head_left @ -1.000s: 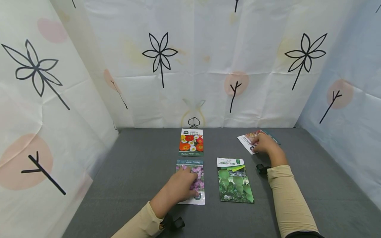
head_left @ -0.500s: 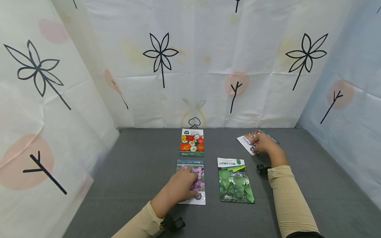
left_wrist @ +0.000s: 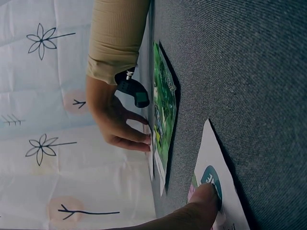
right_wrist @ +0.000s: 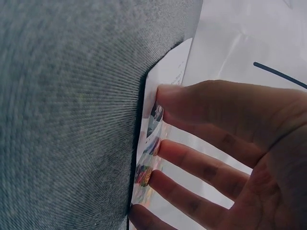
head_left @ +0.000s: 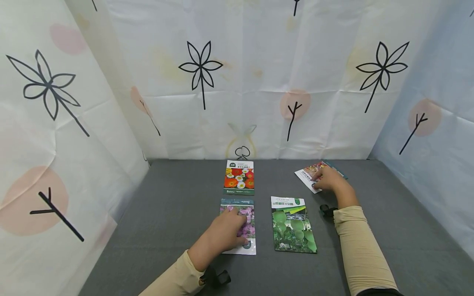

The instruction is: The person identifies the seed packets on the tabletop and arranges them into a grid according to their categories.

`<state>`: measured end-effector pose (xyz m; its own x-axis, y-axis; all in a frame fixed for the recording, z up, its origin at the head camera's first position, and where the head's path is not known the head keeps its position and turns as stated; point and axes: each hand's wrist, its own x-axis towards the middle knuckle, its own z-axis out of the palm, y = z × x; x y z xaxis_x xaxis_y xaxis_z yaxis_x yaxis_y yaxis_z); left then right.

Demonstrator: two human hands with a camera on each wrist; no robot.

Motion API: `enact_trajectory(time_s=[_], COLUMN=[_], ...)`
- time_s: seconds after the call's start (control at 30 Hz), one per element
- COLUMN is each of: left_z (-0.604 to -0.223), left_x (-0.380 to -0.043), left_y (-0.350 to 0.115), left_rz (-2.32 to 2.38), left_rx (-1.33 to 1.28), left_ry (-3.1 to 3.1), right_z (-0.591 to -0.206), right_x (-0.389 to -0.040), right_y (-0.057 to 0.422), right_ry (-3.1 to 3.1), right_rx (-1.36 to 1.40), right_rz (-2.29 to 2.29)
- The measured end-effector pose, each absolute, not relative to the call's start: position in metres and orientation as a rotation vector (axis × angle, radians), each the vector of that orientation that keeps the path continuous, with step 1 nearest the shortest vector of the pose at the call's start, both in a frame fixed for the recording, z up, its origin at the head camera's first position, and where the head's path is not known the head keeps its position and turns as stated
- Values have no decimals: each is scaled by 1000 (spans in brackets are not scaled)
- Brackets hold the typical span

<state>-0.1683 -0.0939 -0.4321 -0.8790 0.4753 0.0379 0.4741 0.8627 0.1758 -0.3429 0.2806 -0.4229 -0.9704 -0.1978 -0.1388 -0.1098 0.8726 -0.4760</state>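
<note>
My left hand [head_left: 222, 230] rests on a seed packet with purple flowers [head_left: 250, 226], which lies flat with its white end nearest me. In the left wrist view its thumb [left_wrist: 204, 201] touches the packet by the round green logo. At the far right, my right hand [head_left: 331, 181] has its fingertips on a tilted seed packet with a white end and red-orange picture [head_left: 305, 176]. The right wrist view has the thumb and fingertips spread along this packet [right_wrist: 165, 64], fingers only slightly bent. The right hand hides part of its picture.
A green-leaf seed packet [head_left: 294, 230] lies between the two arms. Behind the purple packet, a seed packet with red, orange and white flowers [head_left: 238, 176] lies near the back edge. White patterned cloth [head_left: 240, 61] walls in the grey table [head_left: 166, 222] at back and sides.
The view has shifted very slightly. Both hands stay on their packets, and no packet visibly moves on the table.
</note>
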Motion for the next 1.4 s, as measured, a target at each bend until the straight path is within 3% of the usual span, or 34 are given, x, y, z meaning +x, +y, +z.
enact_trajectory(time_s=[1.4], left_z=[-432], left_x=[-168], left_y=[-95], left_rz=[284], left_rx=[786], left_ry=[3029], right_z=[-423], right_x=[-341], right_y=[275], right_ry=[2887], right_rx=[-306], right_rz=[-686])
